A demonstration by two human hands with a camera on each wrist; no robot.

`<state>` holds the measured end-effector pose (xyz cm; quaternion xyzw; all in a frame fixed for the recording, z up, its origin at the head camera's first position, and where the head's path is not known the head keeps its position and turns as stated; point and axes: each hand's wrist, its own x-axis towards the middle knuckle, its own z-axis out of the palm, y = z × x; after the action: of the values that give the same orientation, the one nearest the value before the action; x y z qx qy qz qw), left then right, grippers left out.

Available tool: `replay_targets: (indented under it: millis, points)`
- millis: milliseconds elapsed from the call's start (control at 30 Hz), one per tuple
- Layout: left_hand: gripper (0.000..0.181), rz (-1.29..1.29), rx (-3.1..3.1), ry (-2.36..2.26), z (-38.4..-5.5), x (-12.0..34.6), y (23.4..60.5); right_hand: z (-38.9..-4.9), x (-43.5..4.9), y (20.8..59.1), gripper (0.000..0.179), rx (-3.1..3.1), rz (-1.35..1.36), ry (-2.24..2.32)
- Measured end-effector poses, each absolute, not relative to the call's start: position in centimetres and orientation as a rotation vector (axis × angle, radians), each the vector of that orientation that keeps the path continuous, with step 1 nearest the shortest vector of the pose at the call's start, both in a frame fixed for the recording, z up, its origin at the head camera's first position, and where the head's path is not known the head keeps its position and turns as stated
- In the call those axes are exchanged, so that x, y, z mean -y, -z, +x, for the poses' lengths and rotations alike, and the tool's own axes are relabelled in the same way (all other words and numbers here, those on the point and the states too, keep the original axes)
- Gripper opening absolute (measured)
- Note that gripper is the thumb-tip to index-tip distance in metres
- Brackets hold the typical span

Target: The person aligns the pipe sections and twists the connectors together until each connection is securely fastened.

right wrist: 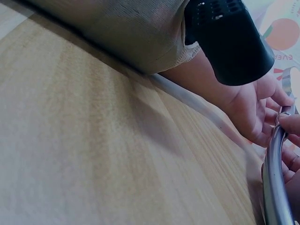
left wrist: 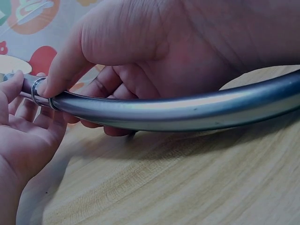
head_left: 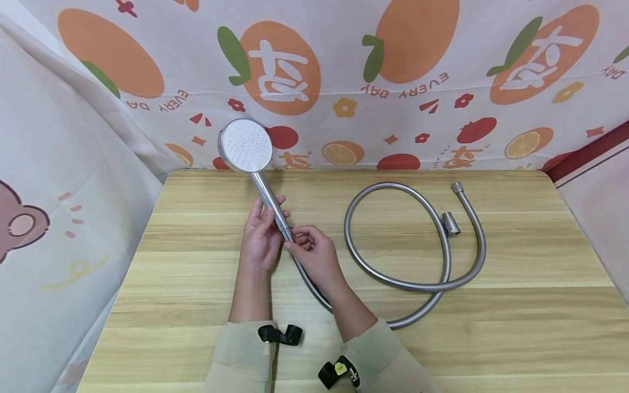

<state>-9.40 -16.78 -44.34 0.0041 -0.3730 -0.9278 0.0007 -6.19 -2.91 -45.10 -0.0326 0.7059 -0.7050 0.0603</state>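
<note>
A shower head [head_left: 247, 146] with a round white face and a silver handle [head_left: 269, 197] is tilted up over the table's far edge. My left hand [head_left: 260, 243] holds that handle, thumb across its front. At the handle's lower end, my right hand [head_left: 316, 256] pinches the joint where the grey shower hose [head_left: 314, 289] meets it. In the left wrist view the right thumb lies on the ringed collar [left wrist: 44, 91] of this joint. From there the hose passes under the right forearm and loops to the right on the table.
The hose's free end [head_left: 457, 187] lies at the table's back right. Beside the loop, a small silver fitting [head_left: 450, 224] rests against the hose. A fruit-printed cloth [head_left: 344, 131] hangs behind the wooden table [head_left: 172, 305], and a pale cloth [head_left: 73, 164] hangs at the left.
</note>
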Motion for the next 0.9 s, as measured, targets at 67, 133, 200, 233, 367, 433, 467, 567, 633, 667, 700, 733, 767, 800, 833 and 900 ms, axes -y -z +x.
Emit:
replay_targets:
  millis: [67,133,200,233,367,433,467,567,633,667,700,733,767,800,833,900]
  points:
    - [0.052,0.01,1.169,2.915,-9.39,16.78,44.33,-6.15,2.91,45.02,0.024,-2.135,-0.091,2.132]
    - [0.052,0.007,1.159,2.922,-9.37,16.81,44.33,-6.11,2.9,44.92,0.023,-2.134,-0.074,2.124]
    - [0.052,0.006,1.158,2.924,-9.36,16.84,44.33,-6.08,2.93,44.82,0.021,-2.133,-0.05,2.113]
    - [0.052,0.005,1.156,2.926,-9.36,16.85,44.33,-6.07,2.93,44.77,0.021,-2.131,-0.038,2.108]
    - [0.052,0.004,1.148,2.93,-9.36,16.82,44.29,-6.1,3.0,44.84,0.022,-2.128,-0.013,2.084]
    - [0.052,0.005,1.143,2.933,-9.35,16.8,44.25,-6.13,3.0,44.92,0.023,-2.127,-0.018,2.079]
    - [0.052,0.007,1.142,2.933,-9.34,16.8,44.23,-6.14,3.0,44.98,0.024,-2.128,-0.023,2.077]
    - [0.051,0.01,1.137,2.937,-9.31,16.81,44.21,-6.15,2.96,45.1,0.022,-2.131,-0.046,2.077]
    - [0.051,0.011,1.145,2.933,-9.3,16.82,44.22,-6.16,2.94,45.16,0.021,-2.133,-0.065,2.081]
    - [0.051,0.009,1.148,2.931,-9.3,16.82,44.22,-6.16,2.93,45.17,0.02,-2.136,-0.071,2.084]
    - [0.051,0.008,1.151,2.929,-9.3,16.82,44.22,-6.15,2.92,45.18,0.02,-2.139,-0.075,2.087]
    - [0.051,0.007,1.155,2.927,-9.3,16.81,44.23,-6.13,2.91,45.15,0.021,-2.139,-0.078,2.091]
    - [0.052,0.006,1.159,2.924,-9.3,16.81,44.24,-6.13,2.9,45.16,0.023,-2.141,-0.08,2.094]
    - [0.051,0.006,1.172,2.915,-9.31,16.79,44.24,-6.13,2.89,45.17,0.024,-2.144,-0.081,2.095]
    - [0.052,0.006,1.174,2.913,-9.31,16.78,44.25,-6.12,2.89,45.18,0.025,-2.148,-0.078,2.094]
    - [0.052,0.006,1.179,2.911,-9.31,16.78,44.26,-6.1,2.89,45.18,0.025,-2.152,-0.074,2.093]
